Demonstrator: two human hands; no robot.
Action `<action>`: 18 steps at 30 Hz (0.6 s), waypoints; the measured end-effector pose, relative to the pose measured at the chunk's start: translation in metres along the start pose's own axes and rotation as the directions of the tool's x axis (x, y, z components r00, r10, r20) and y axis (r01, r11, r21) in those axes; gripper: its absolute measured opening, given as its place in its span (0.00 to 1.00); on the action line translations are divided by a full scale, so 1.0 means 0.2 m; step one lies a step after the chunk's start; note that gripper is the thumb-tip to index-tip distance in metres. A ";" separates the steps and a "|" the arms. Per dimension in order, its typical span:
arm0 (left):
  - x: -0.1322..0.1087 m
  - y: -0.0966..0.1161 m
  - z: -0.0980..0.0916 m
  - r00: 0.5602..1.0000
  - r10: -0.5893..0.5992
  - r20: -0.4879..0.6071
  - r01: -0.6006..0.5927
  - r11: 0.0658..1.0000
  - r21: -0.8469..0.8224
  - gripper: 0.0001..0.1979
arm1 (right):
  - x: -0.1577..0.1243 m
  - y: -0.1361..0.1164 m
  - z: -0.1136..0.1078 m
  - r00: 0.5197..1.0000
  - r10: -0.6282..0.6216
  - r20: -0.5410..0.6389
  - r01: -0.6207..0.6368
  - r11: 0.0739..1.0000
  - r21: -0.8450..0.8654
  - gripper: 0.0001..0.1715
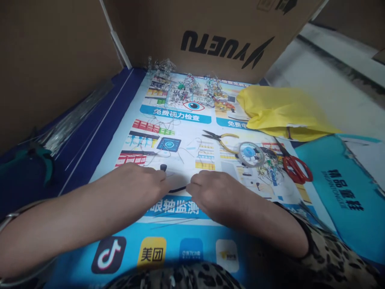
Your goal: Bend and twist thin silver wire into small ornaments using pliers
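Grey wires (174, 223) on a printed cover (173, 241)

Clock positions are taken from the gap between the hands. Far left, near nine o'clock, lies a teal-handled tool (46, 158); toward ten, a bundle of clear strands (64, 126). The left hand (150, 182) is curled narrow, fingertips hidden; whether it pinches anything cannot be told. At six o'clock, the wires lie loose, apart from one another. They appear very light, thin and springy, likely to kink if bent sharply; a fingertip pinch near one end would probably serve best. The right hand (210, 190) is likewise curled narrow, its hold not discernible. Beyond it follow yellow-handled pliers (221, 138) at two o'clock, a clear ring-shaped spool (249, 152) between two and three, and red-handled scissors (288, 162) near three.
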State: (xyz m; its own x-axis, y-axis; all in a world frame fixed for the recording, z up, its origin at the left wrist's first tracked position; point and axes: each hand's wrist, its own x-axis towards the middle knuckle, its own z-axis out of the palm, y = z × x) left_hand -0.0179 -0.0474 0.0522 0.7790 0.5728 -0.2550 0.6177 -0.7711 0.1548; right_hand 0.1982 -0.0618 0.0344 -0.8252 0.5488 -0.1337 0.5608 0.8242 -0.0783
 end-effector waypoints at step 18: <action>0.00 -0.02 0.06 0.997 0.023 0.076 -0.020 0.999 -0.048 0.15 | 0.03 -0.13 0.07 0.990 -0.126 -0.069 0.108 0.970 -0.219 0.10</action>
State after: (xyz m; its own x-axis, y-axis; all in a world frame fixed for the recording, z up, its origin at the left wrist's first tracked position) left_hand -0.0219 -0.0485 0.0406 0.7828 0.5319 -0.3230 0.6066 -0.7681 0.2052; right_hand 0.1799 -0.0822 0.0221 -0.8921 0.4486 -0.0542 0.4395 0.8893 0.1260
